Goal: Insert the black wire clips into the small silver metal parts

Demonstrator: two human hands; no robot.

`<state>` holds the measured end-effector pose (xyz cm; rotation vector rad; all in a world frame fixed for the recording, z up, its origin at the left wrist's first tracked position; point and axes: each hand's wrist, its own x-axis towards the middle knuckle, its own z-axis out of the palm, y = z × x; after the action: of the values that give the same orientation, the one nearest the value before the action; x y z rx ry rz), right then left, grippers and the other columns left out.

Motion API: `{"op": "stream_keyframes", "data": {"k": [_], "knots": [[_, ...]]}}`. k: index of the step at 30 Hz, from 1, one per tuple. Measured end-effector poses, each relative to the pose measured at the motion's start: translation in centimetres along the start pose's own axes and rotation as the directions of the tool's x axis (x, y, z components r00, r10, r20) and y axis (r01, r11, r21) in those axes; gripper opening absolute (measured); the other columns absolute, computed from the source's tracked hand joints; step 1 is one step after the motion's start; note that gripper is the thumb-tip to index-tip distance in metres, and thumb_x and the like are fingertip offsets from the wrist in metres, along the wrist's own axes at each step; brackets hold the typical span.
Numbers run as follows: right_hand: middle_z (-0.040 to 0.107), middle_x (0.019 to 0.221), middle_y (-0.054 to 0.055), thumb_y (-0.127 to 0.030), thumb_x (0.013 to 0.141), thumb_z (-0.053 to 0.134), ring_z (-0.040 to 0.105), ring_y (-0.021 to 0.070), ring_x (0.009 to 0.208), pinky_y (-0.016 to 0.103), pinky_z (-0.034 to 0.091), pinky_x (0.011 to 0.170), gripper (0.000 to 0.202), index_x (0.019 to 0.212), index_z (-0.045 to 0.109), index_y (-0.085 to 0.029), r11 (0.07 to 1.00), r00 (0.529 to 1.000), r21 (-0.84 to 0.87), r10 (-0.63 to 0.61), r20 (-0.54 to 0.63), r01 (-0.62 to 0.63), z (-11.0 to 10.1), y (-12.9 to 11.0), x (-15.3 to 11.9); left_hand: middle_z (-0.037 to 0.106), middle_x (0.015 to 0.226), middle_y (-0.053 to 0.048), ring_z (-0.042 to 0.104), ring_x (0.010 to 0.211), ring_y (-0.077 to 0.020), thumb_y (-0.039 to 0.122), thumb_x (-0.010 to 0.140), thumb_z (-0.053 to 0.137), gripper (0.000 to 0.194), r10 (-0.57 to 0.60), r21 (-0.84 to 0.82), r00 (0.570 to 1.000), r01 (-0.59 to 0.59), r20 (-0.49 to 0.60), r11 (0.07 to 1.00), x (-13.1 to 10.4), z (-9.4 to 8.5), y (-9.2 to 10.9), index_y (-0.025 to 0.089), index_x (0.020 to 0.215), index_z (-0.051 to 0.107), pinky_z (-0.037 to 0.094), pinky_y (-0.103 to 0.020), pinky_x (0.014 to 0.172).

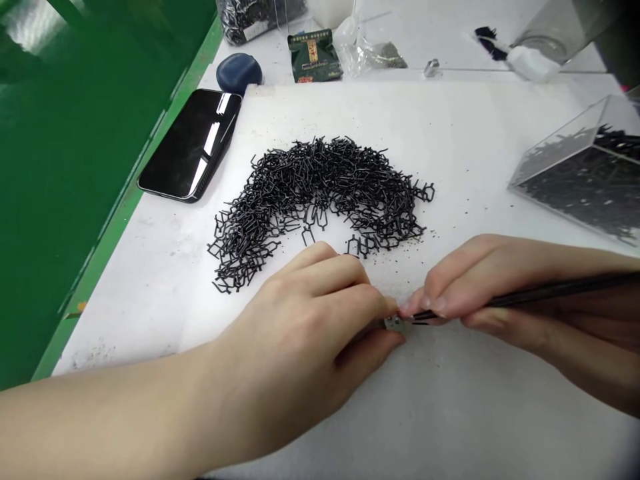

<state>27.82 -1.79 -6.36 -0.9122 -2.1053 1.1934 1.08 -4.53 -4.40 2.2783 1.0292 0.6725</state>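
Note:
My left hand [310, 313] is closed, pinching a small pale part [395, 324] with dark slots between thumb and fingers; most of it is hidden. From the right, my right hand [480, 287] grips black tweezers [545, 291], whose tips are right beside the pale part. A right fingertip comes up against the left fingers there. Beyond both hands, a curved heap of small black forked clips [325, 173] lies on the white work surface [475, 413]. A few loose ones sit along its inner edge, near my left knuckles.
To the left lies a black phone [193, 143], with a dark blue case [239, 72] behind it. A green packet [314, 57] and clear bags stand at the back. On the right, a clear box [585, 173] holds more black pieces, and a clear jar [550, 40] lies behind it.

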Motion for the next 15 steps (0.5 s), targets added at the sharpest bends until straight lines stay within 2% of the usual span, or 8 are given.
{"op": "stream_keyframes", "data": {"k": [11,15], "knots": [[0.08,0.11,-0.005,-0.025,0.102,0.07,0.08,0.018,0.101,0.021,0.068,0.091,0.023,0.114,0.077,-0.042,1.0,1.0,-0.023,-0.013,-0.017,0.013,-0.16,-0.2,-0.13,0.069,0.083,-0.005,0.059,0.081,-0.018,0.012,0.104,0.068,0.019,0.001,0.003,1.0,-0.001,0.003,1.0,-0.23,0.04,0.05,0.008,0.094,0.083,0.052,-0.032,0.082],[0.08,0.112,-0.003,-0.019,0.102,0.068,0.081,0.018,0.104,0.02,0.067,0.097,0.027,0.118,0.076,-0.04,0.999,0.999,-0.027,-0.032,0.002,0.032,-0.28,-0.02,-0.1,0.07,0.084,-0.004,0.059,0.081,-0.0175,0.01,0.104,0.067,0.017,-0.005,0.01,1.0,0.005,-0.01,1.0,-0.12,0.35,-0.18,0.008,0.098,0.083,0.052,-0.032,0.084]]}}
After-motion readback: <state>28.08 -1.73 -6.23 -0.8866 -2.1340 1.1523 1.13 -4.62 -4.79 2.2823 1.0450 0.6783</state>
